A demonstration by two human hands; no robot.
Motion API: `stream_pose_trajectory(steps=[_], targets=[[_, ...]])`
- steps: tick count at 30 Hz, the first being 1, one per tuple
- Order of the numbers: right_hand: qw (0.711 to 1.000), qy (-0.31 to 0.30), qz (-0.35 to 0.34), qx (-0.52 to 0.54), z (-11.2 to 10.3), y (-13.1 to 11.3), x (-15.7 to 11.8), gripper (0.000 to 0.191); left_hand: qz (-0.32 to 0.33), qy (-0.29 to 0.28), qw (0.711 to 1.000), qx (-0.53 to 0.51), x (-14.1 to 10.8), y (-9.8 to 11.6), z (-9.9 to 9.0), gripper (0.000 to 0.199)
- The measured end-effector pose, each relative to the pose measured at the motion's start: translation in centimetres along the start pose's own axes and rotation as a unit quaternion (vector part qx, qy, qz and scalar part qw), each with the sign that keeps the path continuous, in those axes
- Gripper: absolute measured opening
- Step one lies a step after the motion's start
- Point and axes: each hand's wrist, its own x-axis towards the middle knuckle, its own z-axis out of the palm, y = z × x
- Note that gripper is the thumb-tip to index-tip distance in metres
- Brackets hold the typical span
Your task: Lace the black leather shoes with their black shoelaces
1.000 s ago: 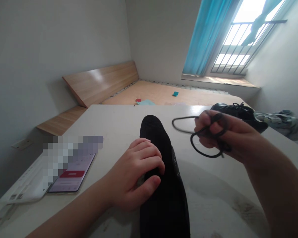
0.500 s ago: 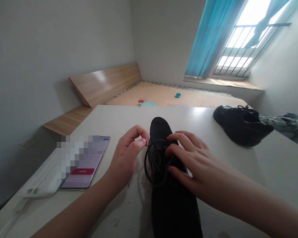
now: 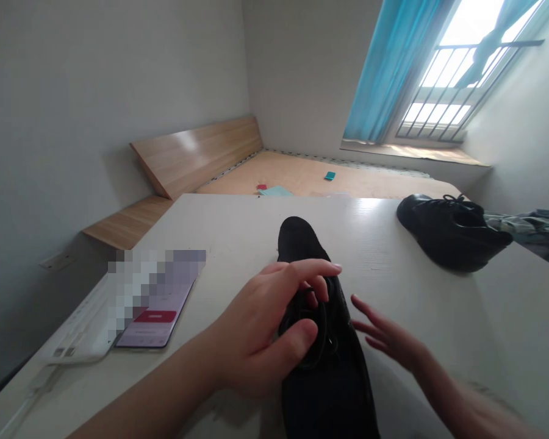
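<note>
A black lace-up shoe (image 3: 329, 390) lies on the white table in front of me, toe pointing away. My left hand (image 3: 281, 323) is over its lacing, thumb and index finger apart, the other fingers bent down to the laces. A loop of black shoelace (image 3: 321, 341) shows beside the thumb tip; whether the bent fingers grip any lace is hidden. To the right of the shoe is my right hand (image 3: 388, 332), fingers stretched and spread, fingertips close to the shoe's side with nothing in them.
A second black shoe (image 3: 452, 235), its laces tied, stands at the table's right edge. On the left lie a phone (image 3: 165, 311) and a white device (image 3: 80, 332) with a cable. Beyond the white table (image 3: 229, 222) is a bed (image 3: 297, 167) with small items on it.
My left hand has moved right, from beside the shoe to over its laces. The right hand has come off the lacing and drawn back to the right. The loose lace loop on the left is covered.
</note>
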Motion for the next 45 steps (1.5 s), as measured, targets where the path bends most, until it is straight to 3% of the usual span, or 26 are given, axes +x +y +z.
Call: stream_pose_trajectory(steps=[3,6,8,11,15,18,20,22,24,26,30,34,38,41,45], targets=[[0.998,0.032,-0.061,-0.014,3.8,-0.3,-0.8,0.082,0.040,0.012,0.995,0.087,0.0,-0.1,0.2,0.047],[0.992,0.092,-0.057,-0.059,6.0,-0.8,-0.3,0.062,0.014,0.080,0.988,0.132,0.0,-0.6,0.3,0.043],[0.989,0.106,-0.068,-0.074,6.3,-1.1,0.7,0.056,-0.010,0.153,0.979,0.138,0.1,-1.0,0.3,0.038],[0.989,0.094,-0.093,-0.072,5.4,-1.1,3.4,0.070,-0.019,0.243,0.961,0.129,0.2,-1.4,0.4,0.034],[0.995,0.055,-0.044,-0.073,3.6,-0.2,9.9,0.068,-0.006,0.261,0.956,0.132,0.1,-1.4,0.6,0.030],[0.996,0.019,-0.038,-0.076,3.0,0.3,16.1,0.067,0.013,0.213,0.964,0.157,0.0,-1.1,0.9,0.029],[0.996,0.016,-0.040,-0.074,3.3,0.2,20.4,0.053,0.032,0.178,0.967,0.179,-0.1,-0.9,1.0,0.031],[0.997,0.012,-0.040,-0.068,4.2,-0.3,24.5,0.053,0.056,0.159,0.966,0.196,-0.1,-0.8,1.0,0.034],[0.998,0.012,-0.045,-0.052,5.8,-1.1,28.4,0.072,0.068,0.153,0.964,0.204,0.0,-0.8,0.9,0.035],[0.998,0.010,-0.053,-0.033,7.7,-2.2,31.9,0.079,0.065,0.152,0.964,0.208,0.0,-0.9,0.8,0.035],[0.998,-0.002,-0.067,0.002,11.8,-5.0,36.6,0.087,0.048,0.148,0.967,0.202,0.0,-1.0,0.7,0.034],[0.996,-0.018,-0.074,0.037,14.6,-7.3,38.2,0.094,0.042,0.141,0.967,0.209,0.0,-1.2,0.7,0.035],[0.995,-0.017,-0.062,0.080,15.5,-7.8,37.4,0.100,0.040,0.139,0.966,0.214,-0.1,-1.5,0.7,0.036],[0.991,-0.016,-0.051,0.120,14.9,-6.8,36.0,0.108,0.020,0.145,0.967,0.208,-0.3,-1.8,0.8,0.035],[0.988,0.015,-0.029,0.148,12.1,-4.4,33.1,0.092,0.007,0.128,0.970,0.205,-0.3,-2.0,1.0,0.033]])
